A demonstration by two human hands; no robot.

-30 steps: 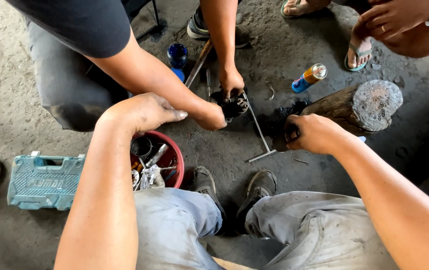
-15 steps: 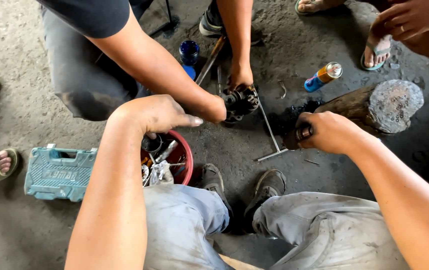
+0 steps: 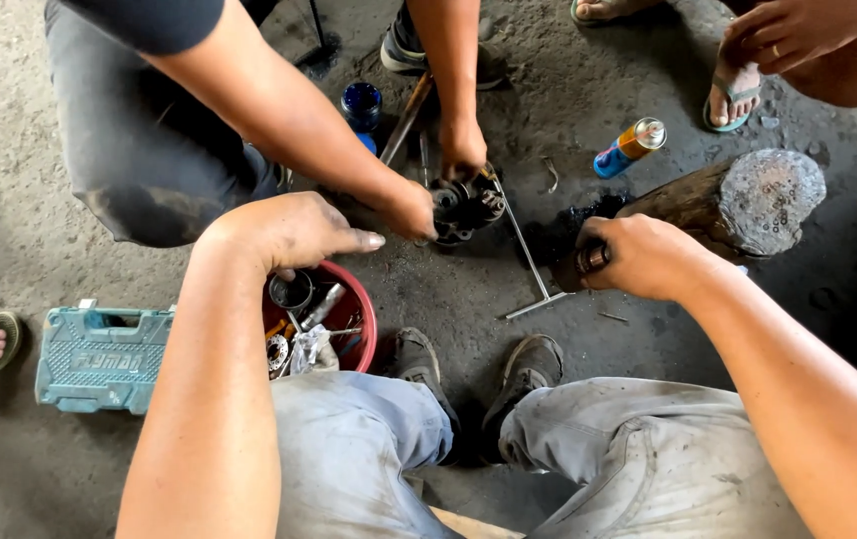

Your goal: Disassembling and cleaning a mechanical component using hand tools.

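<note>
We are clamping our right hand (image 3: 648, 258) around a dark metal cylinder (image 3: 593, 260), likely heavy, rigid, greasy, while our left hand (image 3: 293, 232) is hovering flat, fingers together.

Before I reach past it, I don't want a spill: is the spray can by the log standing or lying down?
Lying down. The spray can rests on its side on the concrete floor, cap end pointing up-right.
</note>
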